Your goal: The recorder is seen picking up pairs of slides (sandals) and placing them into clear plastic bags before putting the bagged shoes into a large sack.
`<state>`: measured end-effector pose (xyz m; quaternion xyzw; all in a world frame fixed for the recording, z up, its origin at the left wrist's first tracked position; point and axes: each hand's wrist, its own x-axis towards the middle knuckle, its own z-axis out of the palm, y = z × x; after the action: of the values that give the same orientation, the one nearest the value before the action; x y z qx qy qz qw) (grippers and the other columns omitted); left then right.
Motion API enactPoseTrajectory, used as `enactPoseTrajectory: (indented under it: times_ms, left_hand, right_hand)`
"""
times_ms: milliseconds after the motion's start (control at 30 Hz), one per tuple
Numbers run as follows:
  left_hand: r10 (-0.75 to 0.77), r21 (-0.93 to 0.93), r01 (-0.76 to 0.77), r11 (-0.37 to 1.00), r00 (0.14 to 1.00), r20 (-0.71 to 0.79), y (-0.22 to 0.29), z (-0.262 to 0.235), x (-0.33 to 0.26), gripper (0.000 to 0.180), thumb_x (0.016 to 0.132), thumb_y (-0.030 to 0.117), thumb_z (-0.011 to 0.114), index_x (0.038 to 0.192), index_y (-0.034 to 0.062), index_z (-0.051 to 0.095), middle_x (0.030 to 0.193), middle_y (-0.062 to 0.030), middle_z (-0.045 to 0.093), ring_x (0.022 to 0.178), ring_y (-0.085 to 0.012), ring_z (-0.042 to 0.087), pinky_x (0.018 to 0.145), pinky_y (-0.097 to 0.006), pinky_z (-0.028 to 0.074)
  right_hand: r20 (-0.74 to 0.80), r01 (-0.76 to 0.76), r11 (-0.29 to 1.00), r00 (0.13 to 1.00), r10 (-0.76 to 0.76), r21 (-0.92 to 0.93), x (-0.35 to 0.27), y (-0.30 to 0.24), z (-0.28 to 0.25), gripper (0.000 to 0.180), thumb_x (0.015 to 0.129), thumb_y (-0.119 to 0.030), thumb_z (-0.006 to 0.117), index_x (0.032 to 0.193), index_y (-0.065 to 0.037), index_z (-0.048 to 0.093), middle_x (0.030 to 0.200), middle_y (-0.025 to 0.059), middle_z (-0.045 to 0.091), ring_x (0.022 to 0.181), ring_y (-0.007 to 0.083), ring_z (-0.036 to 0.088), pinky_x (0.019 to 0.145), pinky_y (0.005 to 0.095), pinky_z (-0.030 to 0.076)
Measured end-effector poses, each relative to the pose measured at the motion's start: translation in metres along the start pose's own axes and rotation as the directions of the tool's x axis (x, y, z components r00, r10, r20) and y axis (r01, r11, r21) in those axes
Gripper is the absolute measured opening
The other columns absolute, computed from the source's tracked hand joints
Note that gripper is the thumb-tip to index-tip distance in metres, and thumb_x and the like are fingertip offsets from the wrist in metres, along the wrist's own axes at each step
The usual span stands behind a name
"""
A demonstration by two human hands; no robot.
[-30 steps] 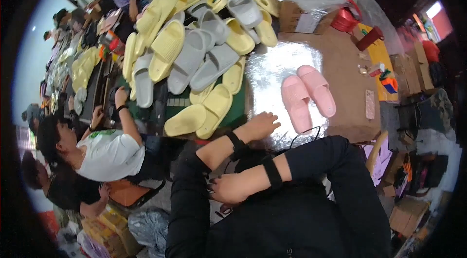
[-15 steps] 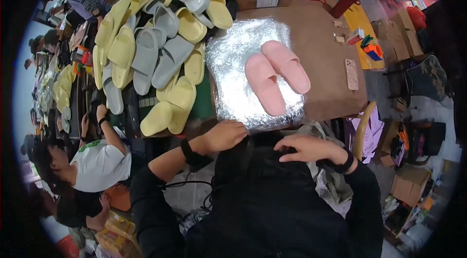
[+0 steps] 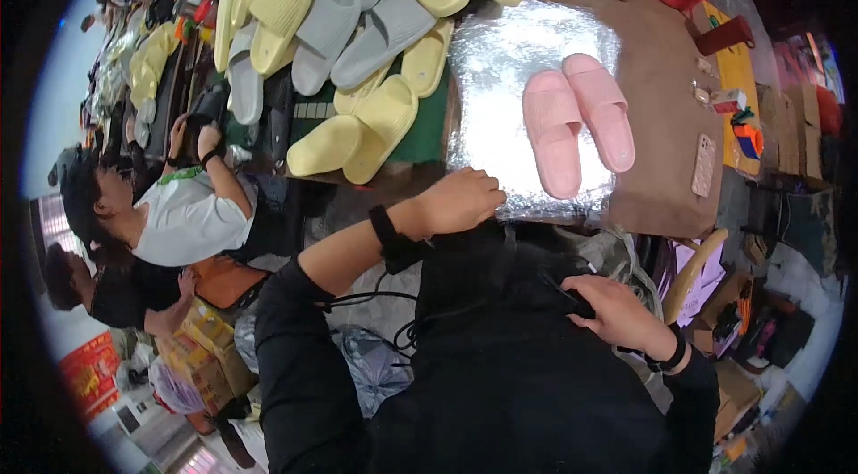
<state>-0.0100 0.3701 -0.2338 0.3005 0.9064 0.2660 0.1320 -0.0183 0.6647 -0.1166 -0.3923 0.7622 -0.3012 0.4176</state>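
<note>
Hands: left hand [image 3: 460, 200] curled at edge of silver foil sheet [image 3: 500, 108], near pink foam slippers [image 3: 576, 121]; right hand [image 3: 617, 313] half-closed on black garment [image 3: 500, 367]; grasp unclear.

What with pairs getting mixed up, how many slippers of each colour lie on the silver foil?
Pink slippers: 2
Yellow slippers: 0, all in the pile beside it
Grey slippers: 0, same pile
Total on the silver foil: 2
</note>
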Motion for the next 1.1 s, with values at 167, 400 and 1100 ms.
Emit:
enactPoseTrajectory:
  times_ms: [167, 400, 1100]
  left_hand:
    - [-0.284, -0.118, 0.266, 0.957, 0.941, -0.182, -0.028, 0.015, -0.097, 0.014, 0.081, 0.014, 0.052, 0.092, 0.0064, 0.057, 0.086, -0.0105, 0.056, 0.083, -0.0297, 0.054, 0.075, -0.038, 0.043]
    - [-0.703, -0.271, 0.828, 0.491, 0.561, 0.438, 0.045, 0.101, -0.197, 0.018, 0.082, 0.015, 0.049, 0.094, 0.0038, 0.057, 0.084, -0.0156, 0.058, 0.079, -0.0341, 0.057, 0.068, -0.044, 0.045]
    - [-0.333, -0.426, -0.004, -0.905, 0.630, 0.701, 0.135, 0.158, -0.264, 0.013, 0.079, -0.001, 0.055, 0.091, -0.0030, 0.059, 0.090, -0.0130, 0.062, 0.080, -0.0225, 0.063, 0.073, -0.038, 0.055]
  right_hand:
    - [-0.106, -0.056, 0.998, 0.993, 0.054, -0.014, -0.004, 0.008, 0.008, 0.044, 0.074, -0.007, 0.067, 0.113, -0.005, 0.047, 0.101, 0.0164, 0.056, 0.093, 0.0356, 0.055, 0.078, 0.0388, 0.045]
    - [-0.084, -0.197, 0.935, 0.969, 0.231, 0.296, 0.008, 0.022, 0.003, 0.040, 0.072, -0.003, 0.068, 0.109, -0.001, 0.054, 0.102, 0.0129, 0.057, 0.094, 0.0233, 0.055, 0.083, 0.0305, 0.042]
    - [0.109, -0.157, 0.983, 0.983, 0.146, 0.097, 0.038, 0.012, -0.004, 0.045, 0.067, -0.001, 0.068, 0.110, 0.002, 0.053, 0.105, 0.0147, 0.057, 0.098, 0.0270, 0.054, 0.087, 0.0322, 0.040]
